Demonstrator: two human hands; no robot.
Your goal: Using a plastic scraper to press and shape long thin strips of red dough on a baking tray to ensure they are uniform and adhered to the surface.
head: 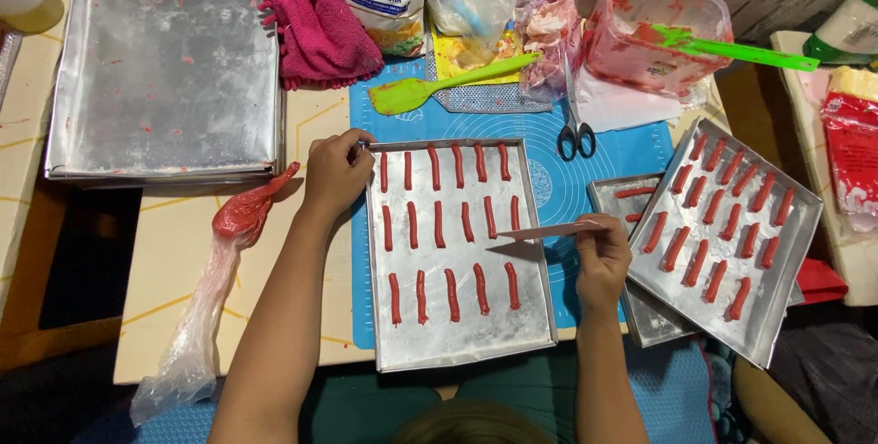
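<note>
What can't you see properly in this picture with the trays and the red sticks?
- Lower tray, head view: mostly covered by the tilted tray stacked on it, so its contents can't be counted.
- Left hand's fingertips: curled over the middle tray's corner, hidden.
- Piping bag: its clear end blurs into the dark floor.
- Red packet: cut off by the right edge.
- Right hand: the thin flat scraper is seen edge-on; material unclear.

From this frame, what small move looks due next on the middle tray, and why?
Probably lower the scraper in the right hand onto the nearest red dough strips: its blade hovers over the tray's right edge, and the left hand grips the top-left corner, steadying it.
</note>
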